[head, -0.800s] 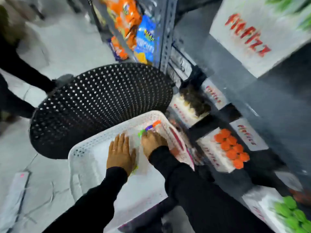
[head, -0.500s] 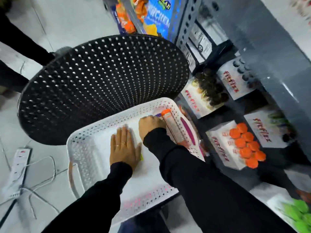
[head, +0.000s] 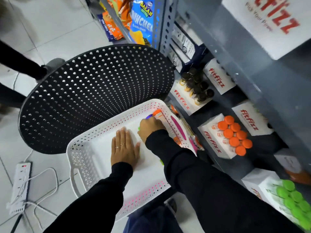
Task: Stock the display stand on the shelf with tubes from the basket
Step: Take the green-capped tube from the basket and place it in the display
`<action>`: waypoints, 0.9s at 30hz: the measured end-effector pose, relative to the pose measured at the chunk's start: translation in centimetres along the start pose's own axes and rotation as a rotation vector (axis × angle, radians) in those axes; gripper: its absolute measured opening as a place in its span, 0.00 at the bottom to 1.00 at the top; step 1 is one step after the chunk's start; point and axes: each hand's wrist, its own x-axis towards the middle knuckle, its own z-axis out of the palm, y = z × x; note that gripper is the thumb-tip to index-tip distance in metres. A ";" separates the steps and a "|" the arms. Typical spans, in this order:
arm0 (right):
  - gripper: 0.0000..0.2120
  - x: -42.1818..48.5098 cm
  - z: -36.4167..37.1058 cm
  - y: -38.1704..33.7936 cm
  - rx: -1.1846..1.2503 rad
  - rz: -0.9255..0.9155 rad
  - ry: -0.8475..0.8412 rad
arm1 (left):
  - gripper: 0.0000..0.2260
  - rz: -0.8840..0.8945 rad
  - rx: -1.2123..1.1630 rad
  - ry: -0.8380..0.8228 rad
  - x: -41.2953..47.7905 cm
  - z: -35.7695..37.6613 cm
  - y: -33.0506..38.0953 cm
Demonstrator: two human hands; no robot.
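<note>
A white perforated basket [head: 87, 148] rests on a black perforated chair seat. My left hand [head: 123, 147] lies flat and spread on the basket floor, over a green tube that barely shows. My right hand [head: 150, 127] is inside the basket at its far right corner, fingers curled around tubes; an orange-capped white tube [head: 161, 120] lies along the right wall beside it, and a purple cap [head: 149, 116] peeks out above the knuckles. On the shelf, a white "fitfizz" display stand [head: 212, 140] holds several orange-capped tubes [head: 234, 135].
Black perforated chair [head: 94, 91] stands behind the basket. Other stands sit on the grey shelf: black caps [head: 196, 86] and green caps [head: 292, 200]. Snack bags [head: 141, 19] hang at top. A power strip [head: 20, 185] with cables lies on the tiled floor at left.
The view has tilted down and steadied. My right hand stayed in the basket's far corner around the tubes; the orange-capped tube now lies along the right wall. My left hand stays flat.
</note>
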 end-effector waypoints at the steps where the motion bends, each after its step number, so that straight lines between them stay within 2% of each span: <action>1: 0.13 -0.7 -1.0 0.5 0.032 0.016 0.018 | 0.37 -0.001 -0.022 -0.010 -0.1 -0.7 0.9; 4: 0.14 -3.4 -5.1 2.1 0.126 0.051 0.066 | 0.38 0.007 -0.142 0.027 0.0 -3.0 4.3; 6: 0.15 -6.0 -8.8 3.6 0.177 0.058 0.098 | 0.32 0.081 -0.188 0.102 0.6 -5.6 7.6; 9: 0.14 -10.3 -14.6 5.8 0.125 0.052 0.192 | 0.27 0.312 -0.246 0.283 1.6 -10.1 13.1; 12: 0.24 -16.0 -19.7 8.2 0.035 0.120 0.304 | 0.29 0.551 -0.255 0.410 1.3 -14.9 19.2; 14: 0.24 -20.1 -22.4 9.9 0.024 0.168 0.396 | 0.25 0.723 -0.243 0.447 0.1 -17.6 23.4; 16: 0.18 -23.8 -24.1 11.6 0.021 0.213 0.480 | 0.22 0.892 -0.201 0.419 -1.3 -19.0 27.3; 18: 0.16 -26.7 -25.1 13.1 0.030 0.252 0.539 | 0.20 1.013 -0.071 0.338 -2.0 -19.6 30.6; 20: 0.15 -28.9 -25.5 14.7 0.062 0.304 0.587 | 0.24 1.094 0.017 0.221 -2.1 -19.4 33.2; 21: 0.17 -29.6 -25.6 15.4 0.090 0.331 0.612 | 0.26 1.123 0.034 0.178 -1.9 -19.1 34.3; 23: 0.21 -30.7 -25.6 16.5 0.118 0.367 0.645 | 0.30 1.144 0.047 0.120 -2.6 -18.5 35.6; 25: 0.19 -31.7 -25.4 17.1 0.126 0.390 0.640 | 0.32 1.125 0.080 0.116 -3.7 -17.7 36.1; 27: 0.16 -32.1 -25.0 17.8 0.168 0.412 0.652 | 0.29 1.040 0.177 0.110 -4.2 -16.6 36.0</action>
